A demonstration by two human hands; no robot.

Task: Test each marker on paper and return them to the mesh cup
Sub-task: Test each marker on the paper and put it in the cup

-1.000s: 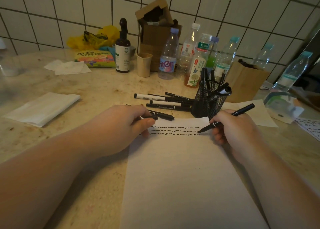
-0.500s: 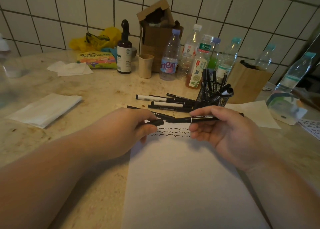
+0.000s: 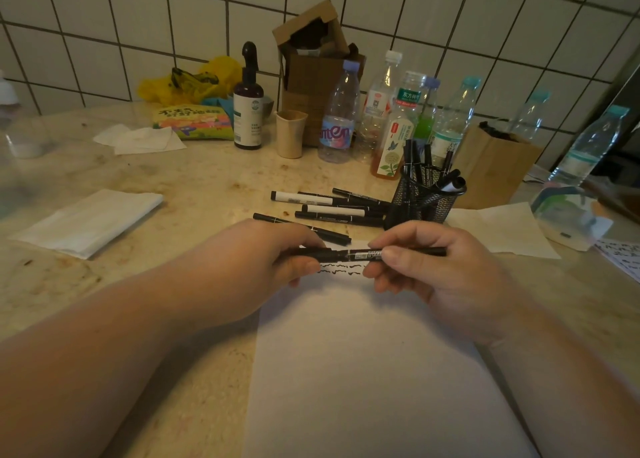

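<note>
Both hands are holding one slim black marker with a white printed label (image 3: 360, 254) level above the top edge of the long white sheet of paper (image 3: 374, 371). The left hand (image 3: 256, 267) is curling its fingers and thumb round the marker's left end, and the right hand (image 3: 440, 277) is pinching the barrel between thumb and forefinger, with the marker's right end sticking out past the fingers. Wavy black test lines (image 3: 341, 270) are showing on the paper just beneath the marker, partly hidden by both hands.

Just beyond the hands, a loose pile of black and white markers (image 3: 329, 210) is lying flat on the beige stone table (image 3: 166, 180), the nearest one touching the paper's far edge. The black wire mesh cup (image 3: 424, 198) is standing upright right of that pile, with several markers standing in it. Behind it are crowding clear plastic bottles (image 3: 341, 118), a dark brown spray bottle (image 3: 248, 104), a small beige cup (image 3: 290, 133) and an open brown cardboard box (image 3: 318, 62) against the white tiled wall. A folded white tissue (image 3: 90, 222) is lying well apart on the left.
</note>
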